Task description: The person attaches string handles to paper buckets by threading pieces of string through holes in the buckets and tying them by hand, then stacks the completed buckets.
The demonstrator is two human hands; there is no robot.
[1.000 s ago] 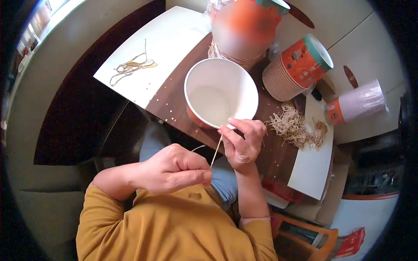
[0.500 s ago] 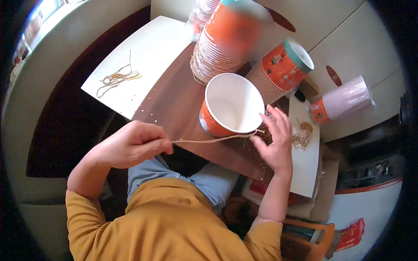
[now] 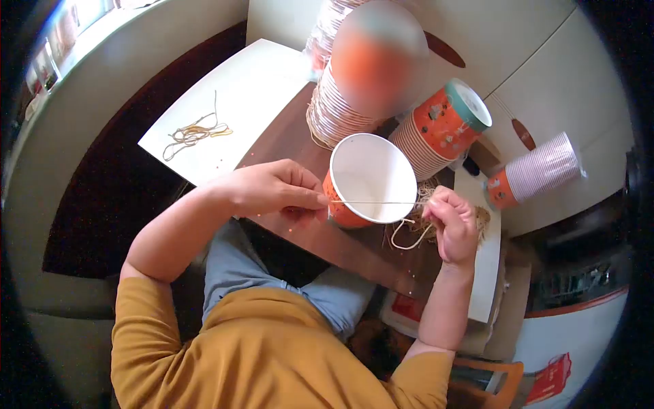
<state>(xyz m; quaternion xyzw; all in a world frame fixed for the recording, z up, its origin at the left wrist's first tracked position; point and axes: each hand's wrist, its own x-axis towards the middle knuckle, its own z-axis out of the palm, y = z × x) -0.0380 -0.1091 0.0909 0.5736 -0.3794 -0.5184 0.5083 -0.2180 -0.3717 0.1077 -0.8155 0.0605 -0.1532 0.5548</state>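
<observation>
A thin beige string (image 3: 381,202) stretches taut across the front of a large orange paper tub (image 3: 371,167), which stands mouth up on the brown table. My left hand (image 3: 289,187) pinches one side of the string between thumb and fingertips, right at the tub's left wall. At the tub's right, my right hand (image 3: 452,221) is closed on the other side of the string. A loose end hangs in a curl below the right fingers. Inside, the tub is white and bare.
Tall stacks of orange tubs (image 3: 340,102) stand behind, with a green-rimmed stack (image 3: 446,116) beside them. At the right lies a wrapped stack of tubs (image 3: 535,170). A bundle of string (image 3: 197,133) rests on the white panel (image 3: 252,75); more string lies behind my right hand.
My left hand has moved right and up to the tub. My right hand has closed and moved slightly right and down, and the string now crosses the tub's front higher up.
</observation>
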